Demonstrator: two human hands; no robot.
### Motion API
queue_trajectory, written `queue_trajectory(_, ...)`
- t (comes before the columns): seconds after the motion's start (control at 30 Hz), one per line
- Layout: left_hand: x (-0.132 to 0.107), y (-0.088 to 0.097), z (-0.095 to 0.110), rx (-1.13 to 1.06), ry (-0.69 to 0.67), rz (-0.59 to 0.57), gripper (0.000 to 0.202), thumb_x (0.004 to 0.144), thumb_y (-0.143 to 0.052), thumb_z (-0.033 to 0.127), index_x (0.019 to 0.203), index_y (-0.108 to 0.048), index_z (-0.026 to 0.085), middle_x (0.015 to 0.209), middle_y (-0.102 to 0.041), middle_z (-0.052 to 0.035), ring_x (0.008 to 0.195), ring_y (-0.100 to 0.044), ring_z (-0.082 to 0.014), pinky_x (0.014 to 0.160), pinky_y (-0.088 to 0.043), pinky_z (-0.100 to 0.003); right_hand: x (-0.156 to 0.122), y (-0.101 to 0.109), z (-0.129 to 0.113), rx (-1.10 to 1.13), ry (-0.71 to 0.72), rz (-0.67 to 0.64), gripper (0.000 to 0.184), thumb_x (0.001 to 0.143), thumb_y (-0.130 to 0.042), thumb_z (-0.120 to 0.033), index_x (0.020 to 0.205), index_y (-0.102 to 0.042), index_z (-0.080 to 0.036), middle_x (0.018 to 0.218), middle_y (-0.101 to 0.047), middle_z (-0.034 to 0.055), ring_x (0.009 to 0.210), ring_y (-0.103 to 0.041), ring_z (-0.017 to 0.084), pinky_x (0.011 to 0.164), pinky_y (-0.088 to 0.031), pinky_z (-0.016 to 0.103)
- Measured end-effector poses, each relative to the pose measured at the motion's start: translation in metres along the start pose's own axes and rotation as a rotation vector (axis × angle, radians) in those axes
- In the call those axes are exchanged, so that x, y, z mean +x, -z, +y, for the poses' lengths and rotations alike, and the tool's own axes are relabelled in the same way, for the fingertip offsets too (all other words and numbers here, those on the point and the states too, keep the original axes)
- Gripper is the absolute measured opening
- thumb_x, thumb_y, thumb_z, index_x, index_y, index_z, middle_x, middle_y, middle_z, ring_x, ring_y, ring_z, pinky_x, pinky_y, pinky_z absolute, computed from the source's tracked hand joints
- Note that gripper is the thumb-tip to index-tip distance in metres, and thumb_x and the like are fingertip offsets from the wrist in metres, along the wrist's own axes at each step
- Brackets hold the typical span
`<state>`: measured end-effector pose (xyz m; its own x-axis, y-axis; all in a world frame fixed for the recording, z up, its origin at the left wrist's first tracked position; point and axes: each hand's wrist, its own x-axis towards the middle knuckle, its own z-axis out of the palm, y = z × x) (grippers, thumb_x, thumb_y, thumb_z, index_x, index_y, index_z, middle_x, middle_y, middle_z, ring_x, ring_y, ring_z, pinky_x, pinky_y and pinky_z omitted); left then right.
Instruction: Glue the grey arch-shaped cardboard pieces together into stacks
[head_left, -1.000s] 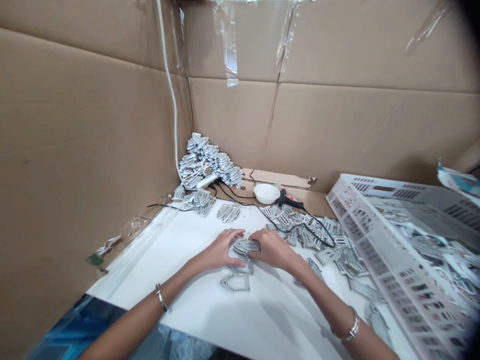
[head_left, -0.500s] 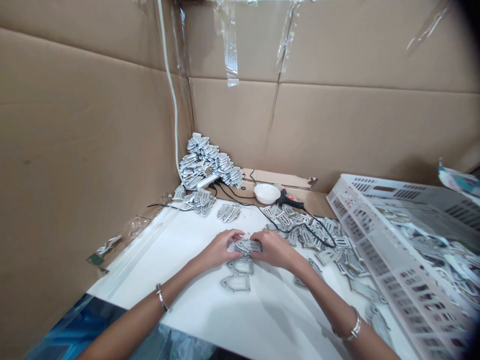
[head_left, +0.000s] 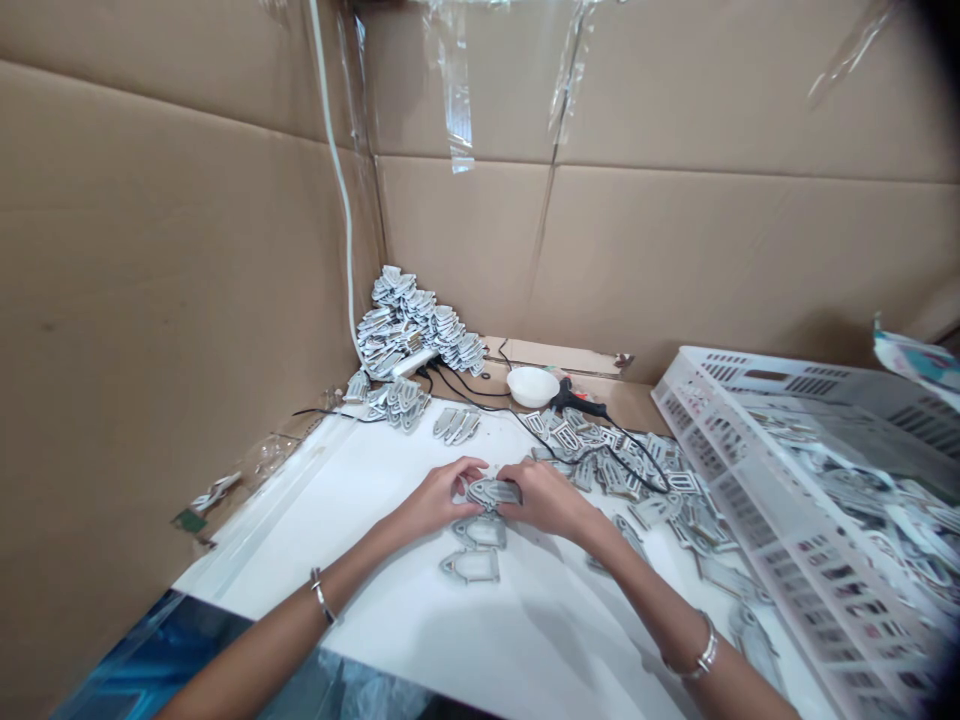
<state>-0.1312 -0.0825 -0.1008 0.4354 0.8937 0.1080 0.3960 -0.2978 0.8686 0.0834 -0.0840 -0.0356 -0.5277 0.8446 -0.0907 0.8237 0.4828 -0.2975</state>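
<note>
Both my hands meet over a white work board (head_left: 360, 570). My left hand (head_left: 439, 500) and my right hand (head_left: 547, 500) pinch a grey arch-shaped cut-out piece (head_left: 493, 492) from either side, and its middle shows between my fingers. Just below it lie a second grey piece (head_left: 480, 532) and a third (head_left: 470, 566), flat on the board. A loose heap of similar pieces (head_left: 630, 480) spreads to the right of my right hand, not touching it.
Behind the board, a tall stack of pieces (head_left: 409, 325) leans in the corner of cardboard walls (head_left: 600, 250). A white bowl (head_left: 532, 387), a black glue gun (head_left: 577, 400) and black cords lie near the board's back edge. A white plastic crate (head_left: 787, 520) full of pieces stands on the right.
My hands have drawn slightly up the board with the held piece, uncovering the second piece below them. The surrounding objects have not moved.
</note>
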Motion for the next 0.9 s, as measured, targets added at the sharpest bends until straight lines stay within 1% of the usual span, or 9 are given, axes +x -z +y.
queue_trajectory(0.2, -0.001, 0.0, 0.0, 0.0, -0.01, 0.001, 0.057, 0.072, -0.078, 0.02, 0.125, -0.059, 0.021, 0.109, -0.07, -0.0045, 0.087, -0.06, -0.0169, 0.083, -0.047, -0.028, 0.0, 0.0, -0.001, 0.008, -0.004, -0.007, 0.028, 0.079, -0.064, -0.032, 0.104, -0.071, -0.021, 0.096, -0.075, 0.0078, 0.088, -0.066, 0.024, 0.072, -0.037, 0.028)
queue_trajectory(0.37, -0.001, 0.0, -0.001, 0.003, -0.013, 0.001, 0.056, 0.073, -0.078, 0.021, 0.125, -0.058, 0.021, 0.111, -0.069, -0.0049, 0.088, -0.061, -0.0171, 0.083, -0.047, -0.028, 0.001, -0.002, -0.005, -0.068, -0.031, -0.052, 0.031, 0.081, -0.063, -0.032, 0.108, -0.071, -0.02, 0.101, -0.074, 0.0111, 0.095, -0.066, 0.025, 0.077, -0.038, 0.029)
queue_trajectory(0.43, -0.001, 0.002, 0.0, -0.003, -0.014, -0.022, 0.059, 0.072, -0.079, 0.024, 0.127, -0.056, 0.021, 0.112, -0.069, -0.0056, 0.092, -0.061, -0.0183, 0.083, -0.047, -0.029, 0.001, -0.002, -0.006, -0.087, -0.036, -0.058, 0.031, 0.082, -0.063, -0.032, 0.108, -0.071, -0.019, 0.103, -0.073, 0.0118, 0.097, -0.065, 0.025, 0.079, -0.038, 0.029)
queue_trajectory(0.5, -0.001, 0.006, 0.003, -0.02, -0.028, -0.044, 0.067, 0.07, -0.083, 0.03, 0.13, -0.053, 0.022, 0.116, -0.068, -0.0069, 0.098, -0.061, -0.0203, 0.086, -0.046, -0.031, 0.001, -0.001, -0.006, -0.092, -0.023, -0.048, 0.03, 0.081, -0.064, -0.032, 0.108, -0.071, -0.019, 0.103, -0.072, 0.0117, 0.098, -0.064, 0.025, 0.081, -0.037, 0.029)
queue_trajectory(0.57, -0.001, 0.011, 0.006, -0.059, -0.046, -0.011, 0.071, 0.07, -0.083, 0.037, 0.131, -0.051, 0.022, 0.117, -0.067, -0.0083, 0.104, -0.06, -0.0218, 0.089, -0.045, -0.032, 0.0, 0.003, -0.004, -0.089, -0.004, -0.031, 0.028, 0.081, -0.065, -0.032, 0.105, -0.071, -0.019, 0.1, -0.072, 0.0107, 0.097, -0.063, 0.024, 0.081, -0.037, 0.029)
queue_trajectory(0.67, -0.001, 0.019, 0.01, -0.146, -0.056, 0.122, 0.056, 0.083, -0.071, 0.044, 0.128, -0.051, 0.02, 0.115, -0.066, -0.0099, 0.107, -0.06, -0.022, 0.091, -0.043, -0.033, -0.003, 0.01, -0.002, -0.088, 0.01, -0.015, 0.022, 0.081, -0.066, -0.034, 0.096, -0.071, -0.019, 0.094, -0.072, 0.009, 0.093, -0.063, 0.023, 0.078, -0.037, 0.028)
queue_trajectory(0.73, -0.002, 0.022, 0.012, -0.195, -0.052, 0.179, 0.047, 0.089, -0.062, 0.047, 0.125, -0.052, 0.018, 0.113, -0.066, -0.0103, 0.108, -0.06, -0.0221, 0.091, -0.043, -0.033, -0.005, 0.014, -0.001, -0.098, 0.016, -0.021, 0.019, 0.081, -0.066, -0.035, 0.091, -0.07, -0.02, 0.093, -0.072, 0.0089, 0.093, -0.062, 0.023, 0.077, -0.036, 0.029)
queue_trajectory(0.8, -0.003, 0.023, 0.014, -0.218, -0.038, 0.191, 0.044, 0.092, -0.058, 0.048, 0.124, -0.053, 0.018, 0.112, -0.065, -0.0104, 0.108, -0.06, -0.0223, 0.09, -0.043, -0.034, -0.006, 0.015, -0.001, -0.108, 0.023, -0.033, 0.017, 0.08, -0.067, -0.034, 0.088, -0.07, -0.02, 0.094, -0.072, 0.0092, 0.095, -0.062, 0.024, 0.078, -0.036, 0.03)
queue_trajectory(0.9, -0.004, 0.02, 0.017, -0.211, -0.024, 0.176, 0.043, 0.091, -0.058, 0.048, 0.122, -0.053, 0.018, 0.11, -0.065, -0.01, 0.107, -0.059, -0.0225, 0.09, -0.044, -0.034, -0.006, 0.012, -0.003, -0.109, 0.019, -0.055, 0.016, 0.078, -0.067, -0.031, 0.089, -0.07, -0.019, 0.096, -0.072, 0.0097, 0.097, -0.062, 0.025, 0.08, -0.035, 0.031)
